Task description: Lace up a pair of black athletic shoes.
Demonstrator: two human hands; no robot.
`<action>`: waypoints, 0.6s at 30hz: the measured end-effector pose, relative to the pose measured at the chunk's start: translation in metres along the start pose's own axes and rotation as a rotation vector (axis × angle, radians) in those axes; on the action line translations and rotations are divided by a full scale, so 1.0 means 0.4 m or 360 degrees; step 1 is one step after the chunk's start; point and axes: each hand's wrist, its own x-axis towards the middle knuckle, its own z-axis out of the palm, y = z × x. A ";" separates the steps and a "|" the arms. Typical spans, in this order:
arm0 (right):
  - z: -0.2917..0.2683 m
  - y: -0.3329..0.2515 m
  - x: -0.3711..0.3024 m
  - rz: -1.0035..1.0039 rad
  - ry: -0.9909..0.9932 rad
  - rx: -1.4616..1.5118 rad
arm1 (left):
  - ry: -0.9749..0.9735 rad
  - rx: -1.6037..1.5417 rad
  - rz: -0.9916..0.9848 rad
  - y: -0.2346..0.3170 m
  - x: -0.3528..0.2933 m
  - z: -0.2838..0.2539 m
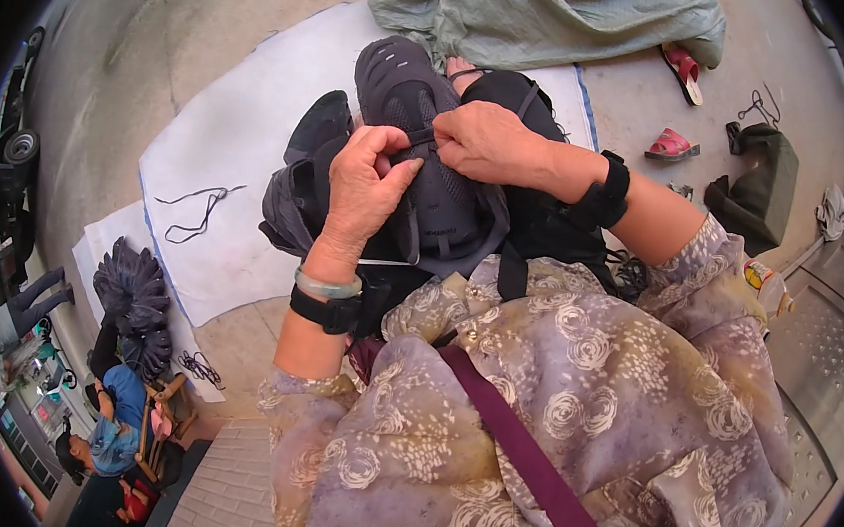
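Note:
Dark grey shoe uppers (441,220) lie in a bunch over my lap, one with its perforated toe pointing away from me. Above its throat, my left hand (375,174) is closed in a pinch, thumb and forefinger together. My right hand (493,144) pinches from the other side, its fingers curled. A short dark lace (421,136) spans the small gap between my fingertips. Its ends are hidden by my fingers and the upper. More of the dark pieces lie to the left of the upper, beneath my left hand.
A white sheet (246,98) covers the ground ahead, with a loose dark lace (207,215) on it. Uppers are piled (134,289) at left, near a seated person (116,433). A grey-green cloth (554,19), red sandals (671,145) and a dark bag (760,188) lie beyond.

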 end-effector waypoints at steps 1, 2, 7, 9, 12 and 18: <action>-0.012 -0.006 0.008 0.0099 -0.0097 0.0016 | -0.0001 -0.0002 0.0002 -0.007 -0.003 0.003; -0.018 -0.010 0.013 0.0199 -0.0194 0.0033 | 0.0001 -0.0057 -0.0030 -0.014 -0.007 0.007; 0.009 0.007 0.005 0.0154 -0.0142 0.0056 | 0.0007 -0.0132 -0.0078 -0.030 -0.021 0.021; 0.008 0.016 -0.003 0.0199 -0.0203 0.0245 | 0.0064 -0.0302 -0.0057 -0.043 -0.034 0.032; 0.016 0.033 -0.020 0.0128 -0.0158 0.0633 | 0.0184 -0.0319 0.0042 -0.055 -0.043 0.052; 0.066 0.012 -0.011 0.0084 0.0130 0.0444 | 0.0314 -0.0169 0.0159 -0.053 -0.059 0.062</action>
